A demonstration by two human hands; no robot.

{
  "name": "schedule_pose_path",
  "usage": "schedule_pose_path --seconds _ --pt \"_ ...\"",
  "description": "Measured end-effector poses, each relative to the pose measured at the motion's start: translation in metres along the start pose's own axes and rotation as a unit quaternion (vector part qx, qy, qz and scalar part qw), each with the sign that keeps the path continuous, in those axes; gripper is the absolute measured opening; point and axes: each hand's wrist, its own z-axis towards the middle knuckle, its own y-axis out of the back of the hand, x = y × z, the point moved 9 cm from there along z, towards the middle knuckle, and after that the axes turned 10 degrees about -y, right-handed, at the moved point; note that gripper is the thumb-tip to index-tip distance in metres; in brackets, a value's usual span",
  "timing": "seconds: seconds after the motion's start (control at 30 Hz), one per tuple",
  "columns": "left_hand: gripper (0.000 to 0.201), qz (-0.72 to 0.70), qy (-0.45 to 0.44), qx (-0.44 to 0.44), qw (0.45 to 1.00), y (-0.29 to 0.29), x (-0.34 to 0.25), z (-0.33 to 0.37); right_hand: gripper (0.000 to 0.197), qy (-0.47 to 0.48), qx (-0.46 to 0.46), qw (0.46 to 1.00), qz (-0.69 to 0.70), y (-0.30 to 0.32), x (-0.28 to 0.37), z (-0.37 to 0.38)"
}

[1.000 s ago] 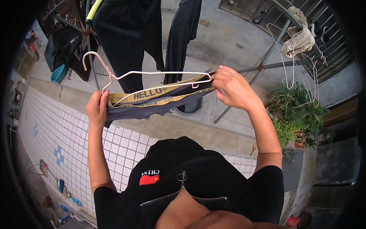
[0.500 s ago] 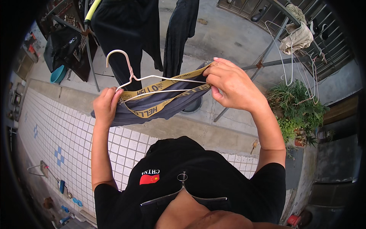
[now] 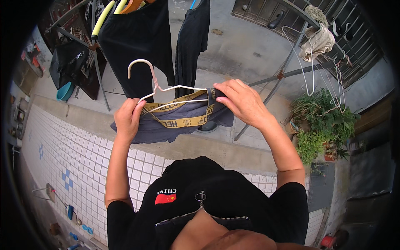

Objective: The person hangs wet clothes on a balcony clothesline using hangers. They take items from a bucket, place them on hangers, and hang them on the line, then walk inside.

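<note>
A pale pinkish-white clothes hanger (image 3: pixel 155 79) is held up in front of me, its hook upward and tilted left. Grey underpants (image 3: pixel 166 134) with a printed yellow waistband hang around its lower part. My left hand (image 3: pixel 128 118) is closed on the hanger's left end together with the waistband. At the other end my right hand (image 3: pixel 241 102) pinches the waistband, which is folded over the hanger's right shoulder. That hanger tip is hidden under the cloth and fingers. Below, the grey cloth droops loosely.
Black trousers (image 3: pixel 135 46) and another black garment (image 3: pixel 191 41) hang beyond my hands. On the right, a metal rack (image 3: pixel 287 66) carries empty hangers and a beige cloth (image 3: pixel 317 43). Potted plants (image 3: pixel 316 118) stand below it. A teal basin (image 3: pixel 64 91) sits at the left.
My right hand has come inward and slightly down, and the waistband is now folded at the hanger's right end. The hanger and my left hand have shifted a little right and down.
</note>
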Motion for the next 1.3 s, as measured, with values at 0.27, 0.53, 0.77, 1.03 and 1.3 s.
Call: schedule_pose_path --seconds 0.27,0.53,0.77,1.03,1.3 --pt "0.011 -0.048 -0.078 0.004 0.996 -0.039 -0.042 0.042 0.02 -0.173 0.278 0.898 0.295 -0.002 -0.029 -0.042" --pt "0.071 -0.068 -0.07 0.021 0.995 -0.092 -0.066 0.066 0.022 -0.342 0.167 0.84 0.386 0.092 -0.071 -0.082" --pt "0.057 -0.169 0.158 0.067 0.97 -0.135 -0.004 -0.029 0.024 -0.352 -0.001 0.906 0.233 0.148 -0.099 -0.043" --pt "0.059 -0.163 0.213 0.193 0.944 -0.169 0.002 -0.111 0.028 -0.313 -0.192 0.919 0.144 0.128 -0.211 0.077" --pt "0.054 -0.132 0.312 0.204 0.918 -0.141 0.033 -0.202 0.034 -0.37 -0.247 0.889 0.111 0.069 -0.228 0.088"
